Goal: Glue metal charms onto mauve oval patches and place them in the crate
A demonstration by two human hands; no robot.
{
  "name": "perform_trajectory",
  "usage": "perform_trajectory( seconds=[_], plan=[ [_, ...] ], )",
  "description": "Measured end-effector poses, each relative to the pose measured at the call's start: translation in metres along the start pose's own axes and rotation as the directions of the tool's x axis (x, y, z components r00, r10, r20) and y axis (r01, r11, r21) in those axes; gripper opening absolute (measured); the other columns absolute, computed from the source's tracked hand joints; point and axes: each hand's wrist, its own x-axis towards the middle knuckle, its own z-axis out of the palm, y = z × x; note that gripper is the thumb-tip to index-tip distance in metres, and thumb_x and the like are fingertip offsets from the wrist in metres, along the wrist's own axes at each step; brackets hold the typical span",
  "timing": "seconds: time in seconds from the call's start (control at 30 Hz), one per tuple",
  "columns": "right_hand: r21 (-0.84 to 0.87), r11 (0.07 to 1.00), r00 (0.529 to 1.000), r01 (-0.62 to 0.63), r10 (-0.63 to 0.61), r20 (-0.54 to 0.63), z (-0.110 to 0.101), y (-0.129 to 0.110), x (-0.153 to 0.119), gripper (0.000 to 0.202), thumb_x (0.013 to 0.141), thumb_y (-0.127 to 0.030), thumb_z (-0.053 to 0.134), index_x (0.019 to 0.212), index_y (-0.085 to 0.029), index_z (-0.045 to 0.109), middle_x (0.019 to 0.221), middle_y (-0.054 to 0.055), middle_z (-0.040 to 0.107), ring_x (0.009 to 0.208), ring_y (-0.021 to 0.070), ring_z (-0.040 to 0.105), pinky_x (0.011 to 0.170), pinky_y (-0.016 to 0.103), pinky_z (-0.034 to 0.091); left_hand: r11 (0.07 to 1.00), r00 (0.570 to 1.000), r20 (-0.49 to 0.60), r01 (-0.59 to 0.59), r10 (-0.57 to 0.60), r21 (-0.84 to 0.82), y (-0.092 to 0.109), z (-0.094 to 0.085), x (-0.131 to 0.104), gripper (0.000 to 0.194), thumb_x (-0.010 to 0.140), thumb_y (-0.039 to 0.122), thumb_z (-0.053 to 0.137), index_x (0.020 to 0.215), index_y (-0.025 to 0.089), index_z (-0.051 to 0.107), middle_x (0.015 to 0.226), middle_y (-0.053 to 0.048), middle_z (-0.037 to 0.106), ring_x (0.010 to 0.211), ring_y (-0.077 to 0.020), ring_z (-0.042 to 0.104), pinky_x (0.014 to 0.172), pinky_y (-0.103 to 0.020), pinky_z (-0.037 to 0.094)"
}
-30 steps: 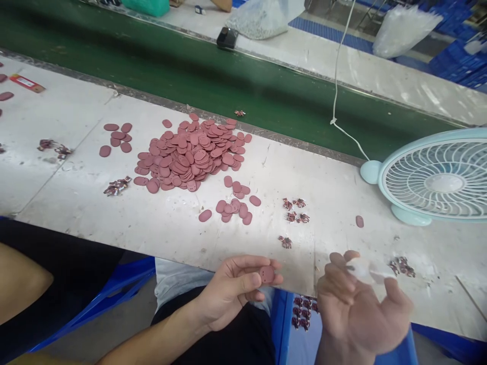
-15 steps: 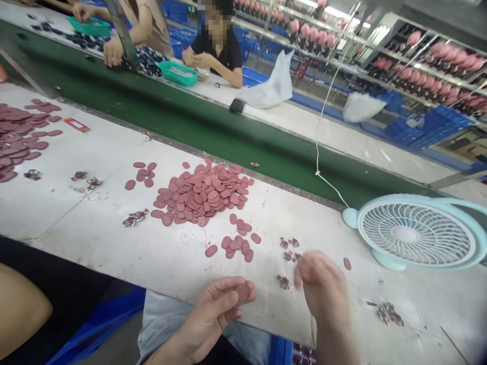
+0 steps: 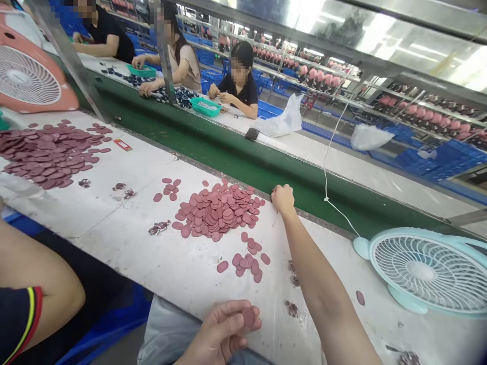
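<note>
Near the table's front edge, my left hand [image 3: 228, 327] pinches a reddish oval disc [image 3: 248, 316] between thumb and fingers. My right hand [image 3: 283, 198] is stretched out to the far edge of the white table [image 3: 182, 268], beside the green belt [image 3: 213, 157], with its fingers curled. Whatever those fingers hold is too small to make out. A pile of reddish oval discs [image 3: 216, 210] lies left of my right hand, and a smaller group of discs [image 3: 247, 262] is nearer to me. Small brown-and-white pieces [image 3: 292, 308] lie by my right forearm.
On the right a light blue fan [image 3: 422, 271] lies on the table, its white cord crossing the belt. A larger disc pile [image 3: 53, 152] and an orange fan [image 3: 30, 76] are at the left. Someone's elbow [image 3: 49, 268] is close on my left. Several people work across the belt.
My right hand has moved from the small brown pieces forward to the belt's near edge. My left hand keeps the disc. The view has tilted up and shifted left.
</note>
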Motion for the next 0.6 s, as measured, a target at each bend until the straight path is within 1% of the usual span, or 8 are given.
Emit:
perform_trajectory(
  seconds=[0.1,0.17,0.23,0.33,0.4,0.5,0.53,0.6],
  plan=[
    [0.078,0.997,1.0,-0.013,0.014,-0.01,-0.014,-0.001,-0.018,0.029,0.096,-0.033,0.066,0.119,-0.016,0.065,0.127,0.01,0.064,0.115,0.0261,0.062,0.1,0.05,0.051,1.0,1.0,0.005,-0.029,0.029,0.006,0.003,0.001,-0.001,0.025,0.076,0.023,0.085,0.1,0.015,0.079,0.111,-0.013,0.08,0.1,-0.0247,0.077,0.063,-0.018,0.055],
    [0.178,0.984,1.0,-0.009,0.009,0.004,-0.03,0.001,-0.049,0.025,0.095,-0.032,0.066,0.112,-0.014,0.067,0.116,0.01,0.07,0.109,0.0252,0.066,0.098,0.047,0.052,0.999,0.999,0.011,-0.051,0.051,0.017,0.007,0.001,0.0,0.025,0.078,0.021,0.083,0.102,0.016,0.079,0.113,-0.014,0.079,0.101,-0.0244,0.076,0.065,-0.018,0.055],
    [0.306,0.952,0.999,0.006,-0.02,0.042,-0.048,0.008,-0.1,0.025,0.095,-0.035,0.064,0.109,-0.015,0.07,0.107,0.009,0.074,0.1,0.0233,0.069,0.092,0.04,0.056,0.997,0.997,0.026,-0.074,0.074,0.034,0.009,0.001,0.003,0.025,0.079,0.02,0.082,0.104,0.017,0.079,0.116,-0.014,0.079,0.102,-0.0246,0.076,0.066,-0.018,0.055],
    [0.482,0.876,0.989,-0.013,-0.061,0.137,-0.068,0.03,-0.2,0.023,0.089,-0.042,0.072,0.1,-0.022,0.075,0.1,0.005,0.077,0.094,0.0228,0.073,0.084,0.035,0.06,0.991,0.993,0.059,-0.11,0.106,0.07,0.011,0.001,0.006,0.025,0.079,0.02,0.082,0.104,0.019,0.079,0.118,-0.012,0.078,0.104,-0.0244,0.075,0.067,-0.019,0.055],
    [0.709,0.69,0.97,-0.144,-0.046,0.241,-0.07,0.047,-0.265,0.016,0.082,-0.033,0.08,0.096,-0.024,0.078,0.099,0.006,0.077,0.089,0.0231,0.074,0.079,0.034,0.062,0.987,0.99,0.089,-0.121,0.112,0.106,0.009,0.002,0.006,0.025,0.079,0.02,0.083,0.104,0.02,0.079,0.118,-0.011,0.078,0.103,-0.0221,0.075,0.069,-0.019,0.055],
    [0.846,0.432,0.936,-0.312,-0.011,0.351,-0.062,0.063,-0.335,0.017,0.083,-0.023,0.08,0.099,-0.029,0.079,0.103,0.005,0.076,0.083,0.0194,0.075,0.069,0.028,0.063,0.979,0.984,0.148,-0.119,0.095,0.162,0.003,0.005,0.005,0.025,0.078,0.022,0.084,0.102,0.021,0.08,0.116,-0.009,0.079,0.099,-0.0192,0.075,0.076,-0.022,0.057],
    [0.858,0.384,0.93,-0.341,0.004,0.368,-0.059,0.065,-0.348,0.017,0.084,-0.023,0.079,0.1,-0.03,0.08,0.1,0.004,0.077,0.081,0.0186,0.075,0.066,0.026,0.062,0.976,0.981,0.167,-0.124,0.094,0.179,0.0,0.005,0.004,0.025,0.077,0.022,0.085,0.102,0.022,0.08,0.115,-0.009,0.08,0.098,-0.0191,0.075,0.08,-0.024,0.057],
    [0.857,0.356,0.924,-0.372,0.054,0.378,-0.055,0.066,-0.365,0.015,0.086,-0.024,0.077,0.1,-0.03,0.081,0.093,0.005,0.078,0.081,0.0187,0.074,0.066,0.025,0.062,0.968,0.975,0.2,-0.137,0.094,0.212,-0.006,0.005,0.002,0.025,0.077,0.022,0.085,0.101,0.023,0.08,0.115,-0.008,0.08,0.1,-0.0198,0.074,0.088,-0.03,0.057]
  ],
)
